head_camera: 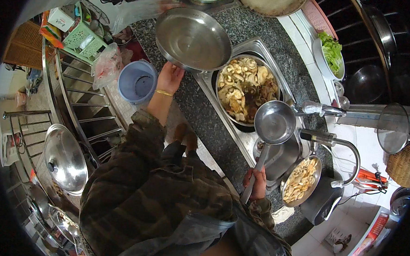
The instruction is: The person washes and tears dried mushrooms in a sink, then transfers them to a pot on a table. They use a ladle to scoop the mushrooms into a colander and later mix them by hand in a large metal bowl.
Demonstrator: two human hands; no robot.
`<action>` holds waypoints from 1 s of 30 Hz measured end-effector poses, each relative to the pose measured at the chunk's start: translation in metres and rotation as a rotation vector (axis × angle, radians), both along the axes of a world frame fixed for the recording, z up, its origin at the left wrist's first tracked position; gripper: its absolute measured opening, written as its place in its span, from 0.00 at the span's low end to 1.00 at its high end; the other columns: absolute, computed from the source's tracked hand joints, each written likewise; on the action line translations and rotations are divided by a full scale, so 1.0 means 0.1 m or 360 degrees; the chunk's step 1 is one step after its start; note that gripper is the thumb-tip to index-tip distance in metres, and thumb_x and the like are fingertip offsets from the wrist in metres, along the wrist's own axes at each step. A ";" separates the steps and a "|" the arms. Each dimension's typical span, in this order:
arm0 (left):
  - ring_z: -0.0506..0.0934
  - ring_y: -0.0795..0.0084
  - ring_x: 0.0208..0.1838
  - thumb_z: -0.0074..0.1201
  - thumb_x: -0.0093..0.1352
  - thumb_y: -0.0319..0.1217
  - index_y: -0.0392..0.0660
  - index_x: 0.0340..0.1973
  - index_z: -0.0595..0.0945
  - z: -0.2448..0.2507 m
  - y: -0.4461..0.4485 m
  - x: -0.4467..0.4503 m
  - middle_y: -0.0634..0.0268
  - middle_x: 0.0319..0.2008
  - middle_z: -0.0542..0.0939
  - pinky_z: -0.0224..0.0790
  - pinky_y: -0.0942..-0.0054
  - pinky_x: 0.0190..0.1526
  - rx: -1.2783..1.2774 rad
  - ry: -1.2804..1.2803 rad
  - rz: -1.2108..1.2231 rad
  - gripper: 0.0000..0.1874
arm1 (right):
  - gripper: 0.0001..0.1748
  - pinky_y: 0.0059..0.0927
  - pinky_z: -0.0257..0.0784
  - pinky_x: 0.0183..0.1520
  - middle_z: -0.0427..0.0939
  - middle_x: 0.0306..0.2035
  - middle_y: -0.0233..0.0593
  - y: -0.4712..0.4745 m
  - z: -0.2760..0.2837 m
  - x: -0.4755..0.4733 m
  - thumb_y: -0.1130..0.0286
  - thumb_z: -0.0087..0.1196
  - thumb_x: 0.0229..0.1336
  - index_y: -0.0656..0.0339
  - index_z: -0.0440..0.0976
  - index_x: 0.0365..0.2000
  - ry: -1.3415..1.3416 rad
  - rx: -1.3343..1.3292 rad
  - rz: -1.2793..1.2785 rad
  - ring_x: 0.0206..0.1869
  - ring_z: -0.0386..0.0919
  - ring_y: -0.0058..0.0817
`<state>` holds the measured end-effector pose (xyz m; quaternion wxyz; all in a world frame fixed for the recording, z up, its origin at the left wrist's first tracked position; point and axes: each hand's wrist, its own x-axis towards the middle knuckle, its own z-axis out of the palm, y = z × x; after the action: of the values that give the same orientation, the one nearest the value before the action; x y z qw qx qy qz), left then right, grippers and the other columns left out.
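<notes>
My left hand [170,78] is at the near rim of a wide, shallow stainless steel basin [192,40], fingers under its edge; the basin looks bare inside. In my right hand [256,183] is the handle of a large metal ladle [275,119], its bowl upward over the sink divider. Behind that bowl, a round metal pot [280,92] of sliced mushrooms [244,69] in dark liquid sits in one compartment of the steel double sink [207,90]. The other compartment [283,160] is partly hidden by the ladle.
A faucet [353,153] arches beside the sink. Another bowl of cut mushrooms [301,180] stands near a dark appliance [323,200]. Lettuce [330,53] fills a white bowl beyond the counter [245,22]. A blue bucket [138,81] is on the floor by metal railings [85,90].
</notes>
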<state>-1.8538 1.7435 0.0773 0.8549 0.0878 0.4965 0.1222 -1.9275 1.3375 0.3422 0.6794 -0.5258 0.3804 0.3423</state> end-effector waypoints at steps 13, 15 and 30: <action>0.74 0.59 0.48 0.54 0.67 0.45 0.50 0.49 0.72 1.71 -0.12 -1.46 0.64 0.41 0.76 0.65 0.55 0.51 -0.0115 0.0149 -0.0050 0.20 | 0.24 0.27 0.63 0.19 0.66 0.18 0.35 0.06 0.80 -1.25 0.66 0.47 0.62 0.64 0.58 0.55 -0.0646 -0.0483 0.0829 0.16 0.65 0.23; 0.73 0.60 0.51 0.54 0.67 0.46 0.49 0.52 0.70 2.03 -0.37 -1.83 0.64 0.43 0.75 0.64 0.56 0.53 -0.0075 0.0228 0.0034 0.23 | 0.30 0.27 0.63 0.19 0.65 0.18 0.35 -0.16 1.00 -1.41 0.66 0.48 0.61 0.64 0.54 0.61 -0.0489 -0.0435 0.0895 0.16 0.65 0.23; 0.76 0.76 0.41 0.56 0.66 0.34 0.51 0.52 0.71 4.45 -2.22 -5.22 0.71 0.42 0.76 0.70 0.72 0.42 0.0435 0.0389 0.0214 0.19 | 0.37 0.36 0.57 0.47 0.63 0.47 0.43 -2.31 1.61 -2.32 0.74 0.52 0.53 0.61 0.54 0.64 -0.0993 -0.0595 0.1119 0.46 0.60 0.36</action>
<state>-2.3754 1.5218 0.5221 0.7583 0.1839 0.5801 0.2339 -2.1591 1.1070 0.5030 0.4985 -0.8121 0.0139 0.3030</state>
